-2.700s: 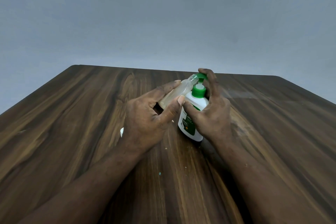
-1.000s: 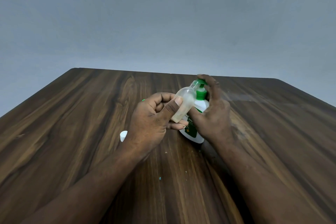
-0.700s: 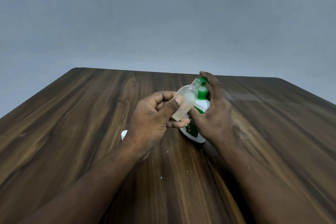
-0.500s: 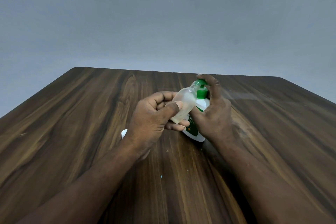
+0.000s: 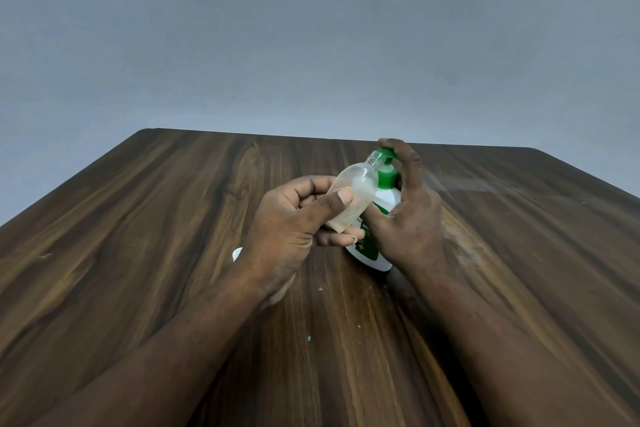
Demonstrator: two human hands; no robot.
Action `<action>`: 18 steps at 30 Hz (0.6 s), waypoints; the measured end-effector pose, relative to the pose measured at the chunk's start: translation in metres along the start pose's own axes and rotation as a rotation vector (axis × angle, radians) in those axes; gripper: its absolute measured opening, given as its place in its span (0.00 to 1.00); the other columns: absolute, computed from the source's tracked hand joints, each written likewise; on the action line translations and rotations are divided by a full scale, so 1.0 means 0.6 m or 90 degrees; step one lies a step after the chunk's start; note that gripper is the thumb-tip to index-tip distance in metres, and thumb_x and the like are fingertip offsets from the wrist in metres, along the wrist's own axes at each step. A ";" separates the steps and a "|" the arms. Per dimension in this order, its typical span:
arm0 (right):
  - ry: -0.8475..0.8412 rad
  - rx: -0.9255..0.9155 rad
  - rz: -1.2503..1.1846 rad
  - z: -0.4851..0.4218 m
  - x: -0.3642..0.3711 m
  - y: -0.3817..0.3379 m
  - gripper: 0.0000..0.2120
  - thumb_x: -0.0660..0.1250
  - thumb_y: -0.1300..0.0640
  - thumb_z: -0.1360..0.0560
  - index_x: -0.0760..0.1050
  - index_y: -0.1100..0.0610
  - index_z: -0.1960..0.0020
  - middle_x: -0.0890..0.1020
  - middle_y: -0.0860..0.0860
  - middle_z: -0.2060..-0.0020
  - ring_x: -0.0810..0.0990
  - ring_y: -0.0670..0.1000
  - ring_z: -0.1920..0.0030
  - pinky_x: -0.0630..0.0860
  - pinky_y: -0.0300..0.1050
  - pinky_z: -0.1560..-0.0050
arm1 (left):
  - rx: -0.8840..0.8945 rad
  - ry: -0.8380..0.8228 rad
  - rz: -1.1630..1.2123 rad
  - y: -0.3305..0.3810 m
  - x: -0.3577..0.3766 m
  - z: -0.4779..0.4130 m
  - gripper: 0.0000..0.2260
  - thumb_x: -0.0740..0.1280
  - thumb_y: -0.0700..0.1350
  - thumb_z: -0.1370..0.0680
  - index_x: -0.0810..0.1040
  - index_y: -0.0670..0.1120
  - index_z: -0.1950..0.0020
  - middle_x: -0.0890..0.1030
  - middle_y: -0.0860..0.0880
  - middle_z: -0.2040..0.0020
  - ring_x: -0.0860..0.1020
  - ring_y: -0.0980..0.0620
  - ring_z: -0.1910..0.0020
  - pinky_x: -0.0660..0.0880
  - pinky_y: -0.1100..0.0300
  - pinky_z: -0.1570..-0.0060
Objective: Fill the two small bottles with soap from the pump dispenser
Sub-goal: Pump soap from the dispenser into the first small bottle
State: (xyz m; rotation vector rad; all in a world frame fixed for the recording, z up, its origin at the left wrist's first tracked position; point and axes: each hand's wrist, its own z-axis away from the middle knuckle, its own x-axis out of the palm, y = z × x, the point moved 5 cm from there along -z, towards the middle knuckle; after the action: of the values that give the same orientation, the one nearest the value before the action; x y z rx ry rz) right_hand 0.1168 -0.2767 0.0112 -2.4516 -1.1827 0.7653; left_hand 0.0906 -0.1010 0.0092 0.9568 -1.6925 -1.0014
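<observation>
left hand (image 5: 291,229): fingers pinching small bottle (image 5: 353,194), long axis toward 1 o'clock, mouth at spout | right hand (image 5: 412,218): fingers wrapped round pump dispenser (image 5: 374,250) on table (image 5: 173,218), forefinger atop pump | bottle at dispenser's 10 o'clock

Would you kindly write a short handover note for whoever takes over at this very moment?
Left hand grips the small bottle, tilted, with its open neck at the nozzle of the pump head.
Right hand holds the pump dispenser, which stands on the table, with a fingertip on the pump head.
Done: some pale soap shows in the bottle's lower part.
Left: top it up, then fill the second bottle, which is not in view. A small white cap lies by the left wrist.
</observation>
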 end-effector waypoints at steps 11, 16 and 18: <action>-0.007 0.026 -0.007 0.001 0.000 -0.002 0.41 0.81 0.56 0.27 0.66 0.43 0.21 0.82 0.40 0.46 0.81 0.36 0.51 0.72 0.25 0.52 | -0.008 -0.001 0.013 0.002 0.004 0.001 0.18 0.76 0.47 0.27 0.84 0.38 0.41 0.87 0.34 0.54 0.88 0.43 0.60 0.85 0.61 0.61; -0.012 0.023 0.006 0.000 0.001 -0.001 0.38 0.80 0.56 0.27 0.67 0.43 0.23 0.83 0.41 0.49 0.83 0.40 0.55 0.76 0.31 0.56 | -0.021 -0.012 0.032 0.002 0.005 0.003 0.20 0.76 0.45 0.28 0.83 0.38 0.39 0.87 0.34 0.50 0.88 0.45 0.60 0.85 0.61 0.61; -0.003 0.024 0.007 0.000 0.001 0.001 0.36 0.80 0.57 0.28 0.69 0.45 0.25 0.83 0.40 0.50 0.83 0.40 0.54 0.76 0.31 0.55 | -0.028 -0.014 0.024 0.001 0.004 0.004 0.20 0.77 0.44 0.29 0.83 0.38 0.39 0.87 0.35 0.51 0.88 0.44 0.60 0.85 0.62 0.62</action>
State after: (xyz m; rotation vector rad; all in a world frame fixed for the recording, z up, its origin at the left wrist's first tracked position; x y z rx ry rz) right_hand 0.1175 -0.2769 0.0108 -2.4280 -1.1476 0.7907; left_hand 0.0876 -0.1026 0.0100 0.8860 -1.6945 -1.0240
